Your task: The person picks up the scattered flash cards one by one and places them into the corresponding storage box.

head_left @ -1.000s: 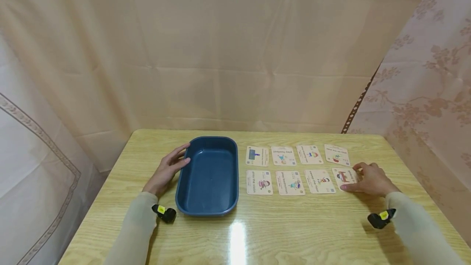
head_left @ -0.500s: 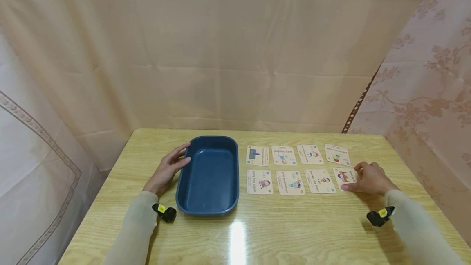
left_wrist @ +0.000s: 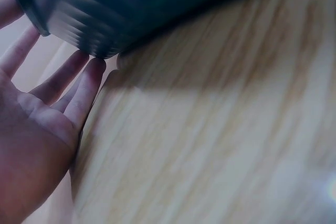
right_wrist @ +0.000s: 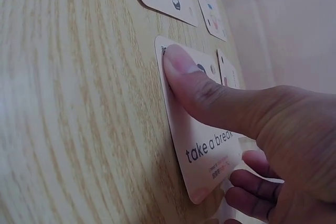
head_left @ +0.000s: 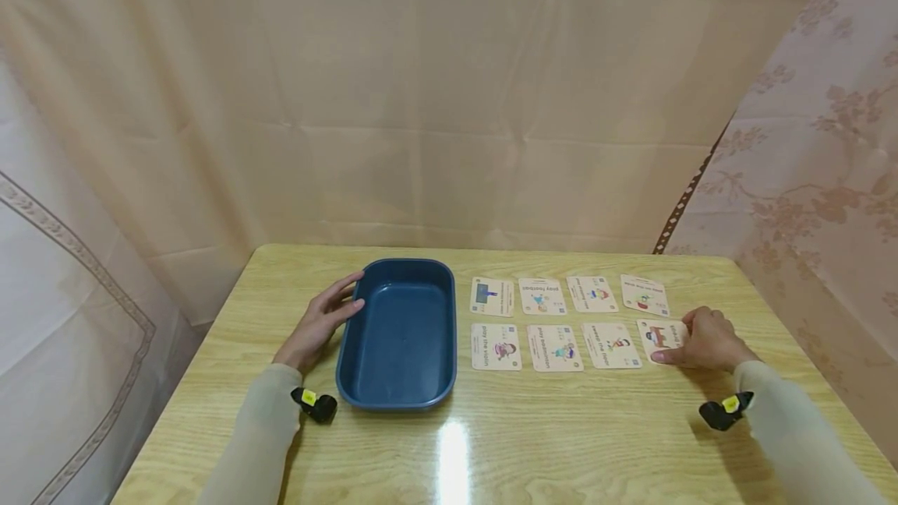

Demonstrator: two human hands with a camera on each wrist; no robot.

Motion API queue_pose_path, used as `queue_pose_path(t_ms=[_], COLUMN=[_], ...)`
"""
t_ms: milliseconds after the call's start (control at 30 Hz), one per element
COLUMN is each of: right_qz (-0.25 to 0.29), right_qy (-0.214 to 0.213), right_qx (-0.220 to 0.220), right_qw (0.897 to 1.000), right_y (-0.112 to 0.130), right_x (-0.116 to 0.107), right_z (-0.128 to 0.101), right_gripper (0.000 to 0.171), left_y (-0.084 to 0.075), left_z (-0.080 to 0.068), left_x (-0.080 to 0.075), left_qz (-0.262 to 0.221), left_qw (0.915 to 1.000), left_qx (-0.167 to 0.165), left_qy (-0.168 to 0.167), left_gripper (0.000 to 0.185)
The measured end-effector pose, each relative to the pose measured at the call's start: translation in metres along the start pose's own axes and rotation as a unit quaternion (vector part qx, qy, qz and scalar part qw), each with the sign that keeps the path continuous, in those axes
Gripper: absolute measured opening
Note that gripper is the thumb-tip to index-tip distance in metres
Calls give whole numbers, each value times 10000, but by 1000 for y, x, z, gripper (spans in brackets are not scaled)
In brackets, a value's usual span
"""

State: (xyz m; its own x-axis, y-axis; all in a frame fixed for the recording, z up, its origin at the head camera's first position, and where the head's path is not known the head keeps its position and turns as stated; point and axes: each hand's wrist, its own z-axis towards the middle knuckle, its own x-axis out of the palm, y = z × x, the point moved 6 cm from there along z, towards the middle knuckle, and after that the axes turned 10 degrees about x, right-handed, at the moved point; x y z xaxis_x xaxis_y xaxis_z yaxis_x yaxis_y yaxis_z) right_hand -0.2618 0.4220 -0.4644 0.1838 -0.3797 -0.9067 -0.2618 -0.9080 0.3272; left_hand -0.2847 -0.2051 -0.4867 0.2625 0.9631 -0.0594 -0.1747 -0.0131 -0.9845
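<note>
Several picture cards lie in two rows on the wooden table (head_left: 561,427). My right hand (head_left: 705,337) is at the near-right card (head_left: 657,333), which reads "take a break" (right_wrist: 205,150). The thumb (right_wrist: 210,95) presses on top of it and the curled fingers (right_wrist: 247,192) sit under its right edge, which is lifted a little off the wood. My left hand (head_left: 319,326) rests flat on the table, its straight fingers (left_wrist: 79,87) touching the left wall of the dark blue tray (head_left: 396,265), seen as a ribbed wall (left_wrist: 131,3) in the left wrist view.
The other cards, such as one near the tray (head_left: 495,346) and the far-right one (head_left: 644,294), lie flat between the tray and my right hand. Beige cloth walls (head_left: 449,100) close in the table on three sides. Bare wood lies along the front edge.
My right hand has drawn its fingers in at the card's right edge, with the thumb set on top of the card. The left hand and the tray have stayed put.
</note>
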Motion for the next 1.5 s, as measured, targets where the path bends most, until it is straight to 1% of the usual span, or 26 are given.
queue_pose_path(t_ms=[167,300,367,400,567,633,700,833,933,1100,1300,1500], right_qz=[206,409,461,478,523,534,527,520,558,513,468,461], right_qy=[27,18,22,30,96,74,5,-125,-155,-179,-249,-97], right_qx=[-34,-24,5,23,235,229,126,-155,-278,-429,-787,-932], right_qw=[9998,9992,9989,9988,9983,9983,9985,9985,9979,9976,9955,9945], right_y=[-3,-7,-10,-10,-14,-14,-14,-10,-8,-5,2,10], right_x=[-1,-2,-3,-4,-10,-12,-15,-23,-29,-36,-44,-49], right_z=[0,-2,-2,-2,-4,-6,-8,-13,-16,-19,-24,-33], right_gripper=[94,77,74,75,95,97,90,68,56,44,35,26], left_y=[0,0,0,-1,-2,-2,-2,-1,0,0,0,-1], left_z=[0,0,-1,-1,0,0,0,1,0,0,-1,-1], left_x=[1,1,2,2,2,1,1,0,0,0,0,0], left_qz=[-25,-59,-64,-63,-80,-86,-90,-86,-75,-66,-77,-59], left_qw=[10000,9998,9997,9997,9998,9998,9998,9998,9998,9998,9997,9998], left_qx=[-55,-160,-198,-198,-177,-160,-145,-137,-145,-157,-168,-158], left_qy=[-38,-82,-104,-104,-100,-96,-102,-106,-103,-117,-129,-125], left_gripper=[62,63,64,64,64,64,64,63,63,63,63,63])
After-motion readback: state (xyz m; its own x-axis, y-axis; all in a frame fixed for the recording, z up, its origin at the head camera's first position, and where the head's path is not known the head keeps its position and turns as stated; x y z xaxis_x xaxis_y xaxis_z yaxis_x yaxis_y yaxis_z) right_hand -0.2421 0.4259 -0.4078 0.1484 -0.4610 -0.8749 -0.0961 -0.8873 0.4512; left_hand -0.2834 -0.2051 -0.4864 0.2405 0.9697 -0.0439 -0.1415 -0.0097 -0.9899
